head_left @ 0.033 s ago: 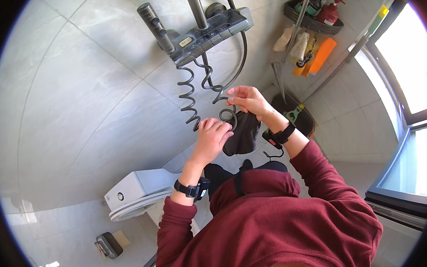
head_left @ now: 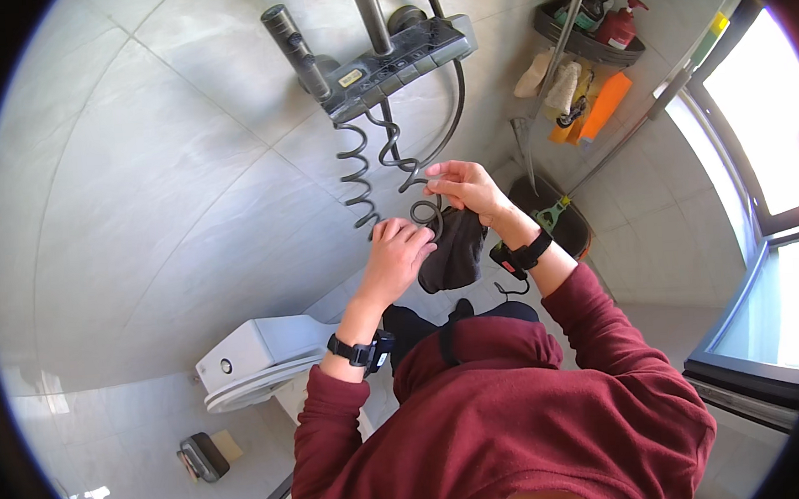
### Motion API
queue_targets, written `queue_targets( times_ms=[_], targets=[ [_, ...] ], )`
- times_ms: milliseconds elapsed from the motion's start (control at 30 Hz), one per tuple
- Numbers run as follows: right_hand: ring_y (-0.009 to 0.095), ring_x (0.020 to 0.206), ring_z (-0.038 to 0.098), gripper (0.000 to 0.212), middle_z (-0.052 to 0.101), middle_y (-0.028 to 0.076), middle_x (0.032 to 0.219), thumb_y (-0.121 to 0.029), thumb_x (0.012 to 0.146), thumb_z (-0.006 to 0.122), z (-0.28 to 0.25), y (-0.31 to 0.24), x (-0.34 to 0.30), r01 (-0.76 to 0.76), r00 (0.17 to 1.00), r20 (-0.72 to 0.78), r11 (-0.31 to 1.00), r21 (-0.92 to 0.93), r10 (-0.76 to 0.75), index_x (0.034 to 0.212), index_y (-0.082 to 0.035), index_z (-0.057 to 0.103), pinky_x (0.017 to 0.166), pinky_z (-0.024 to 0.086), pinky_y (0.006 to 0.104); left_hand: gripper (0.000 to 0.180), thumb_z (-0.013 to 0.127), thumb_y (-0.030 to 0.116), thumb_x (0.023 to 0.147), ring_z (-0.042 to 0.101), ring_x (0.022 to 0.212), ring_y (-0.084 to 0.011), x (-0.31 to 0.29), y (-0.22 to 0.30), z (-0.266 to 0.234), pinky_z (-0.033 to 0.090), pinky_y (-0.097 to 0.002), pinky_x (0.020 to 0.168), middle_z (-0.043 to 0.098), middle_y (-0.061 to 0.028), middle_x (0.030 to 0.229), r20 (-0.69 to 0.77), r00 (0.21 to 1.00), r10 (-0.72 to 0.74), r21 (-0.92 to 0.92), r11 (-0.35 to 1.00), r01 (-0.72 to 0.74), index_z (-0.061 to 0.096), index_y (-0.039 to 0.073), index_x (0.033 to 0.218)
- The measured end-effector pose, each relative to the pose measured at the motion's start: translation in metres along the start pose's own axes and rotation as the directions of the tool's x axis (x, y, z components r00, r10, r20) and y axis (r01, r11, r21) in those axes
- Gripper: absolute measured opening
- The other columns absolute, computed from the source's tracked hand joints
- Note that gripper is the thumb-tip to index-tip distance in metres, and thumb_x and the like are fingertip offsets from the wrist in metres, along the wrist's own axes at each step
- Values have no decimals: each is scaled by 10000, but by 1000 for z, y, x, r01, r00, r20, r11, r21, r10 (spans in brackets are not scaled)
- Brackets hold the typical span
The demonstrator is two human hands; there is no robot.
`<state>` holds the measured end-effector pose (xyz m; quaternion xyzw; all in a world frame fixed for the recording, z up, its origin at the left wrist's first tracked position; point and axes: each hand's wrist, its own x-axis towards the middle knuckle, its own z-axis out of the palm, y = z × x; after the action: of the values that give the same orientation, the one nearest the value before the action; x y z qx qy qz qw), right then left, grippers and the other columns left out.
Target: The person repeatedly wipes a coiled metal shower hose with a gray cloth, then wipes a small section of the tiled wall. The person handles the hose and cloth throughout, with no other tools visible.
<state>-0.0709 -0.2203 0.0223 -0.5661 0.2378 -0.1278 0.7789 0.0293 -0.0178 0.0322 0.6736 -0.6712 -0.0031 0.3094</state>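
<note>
"Dark cloth (head_left: pixel 455 257): where was it?"

"By the coiled hose (head_left: pixel 403 163), between left hand (head_left: pixel 396 257) and right hand (head_left: pixel 472 193). Right held it; left was curled, around what I couldn't tell."

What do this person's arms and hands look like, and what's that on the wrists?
The left hand and right hand are ungloved. Maroon sleeves end short of the wrists on both arms. Each wrist wears a black strap carrying a small dark box; the right one shows a red patch.
</note>
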Motion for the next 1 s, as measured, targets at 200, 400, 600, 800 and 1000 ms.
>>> queue_targets(
  times_ms=[200, 400, 600, 800, 1000],
  targets=[
    [20, 545, 448, 273, 708, 71, 922, -67, 946, 642, 14, 6, 1, 154, 986, -38, 980, -125, -160, 1203, 5, 585, 480, 354, 178, 97, 636, 76, 963, 611, 887, -189, -16, 5, 3, 511, -344, 833, 599, -70, 1004, -46, 916, -398, -693, 673, 258, 606, 31, 1044],
    [53, 576, 544, 302, 705, 54, 921, -73, 943, 641, 27, 4, -10, 190, 981, 82, 959, -210, -176, 1222, 19, 573, 482, 420, 211, 107, 601, 87, 1001, 635, 963, -169, -21, -5, 12, 494, -288, 880, 605, -94, 1127, -99, 875, -473, -739, 624, 254, 609, 17, 1082],
    [31, 513, 439, 304, 667, 35, 909, -142, 988, 628, 24, 2, -11, 150, 986, 83, 987, -63, -145, 1248, 6, 576, 470, 357, 194, 173, 598, 105, 1014, 597, 1082, -152, -11, -1, 13, 474, -287, 946, 616, -82, 1220, -80, 833, -547, -901, 397, 174, 592, 1, 1153],
    [34, 507, 441, 306, 700, 55, 939, -153, 1002, 602, 24, 15, -16, 125, 990, 72, 991, -50, -121, 1260, 10, 572, 467, 365, 200, 278, 559, 205, 1046, 599, 1008, -105, -5, -20, 20, 477, -264, 887, 663, -65, 1147, -48, 754, -656, -713, 551, 434, 603, -10, 1217],
    [38, 499, 459, 375, 709, 72, 946, -187, 983, 638, 24, 25, -24, 137, 985, -71, 969, -206, -154, 1302, -18, 539, 467, 388, 203, 283, 514, 239, 1063, 613, 952, -99, -2, -39, 23, 489, -252, 814, 691, -53, 1141, 232, 691, -685, -882, 152, 447, 654, 4, 1135]
  ],
)
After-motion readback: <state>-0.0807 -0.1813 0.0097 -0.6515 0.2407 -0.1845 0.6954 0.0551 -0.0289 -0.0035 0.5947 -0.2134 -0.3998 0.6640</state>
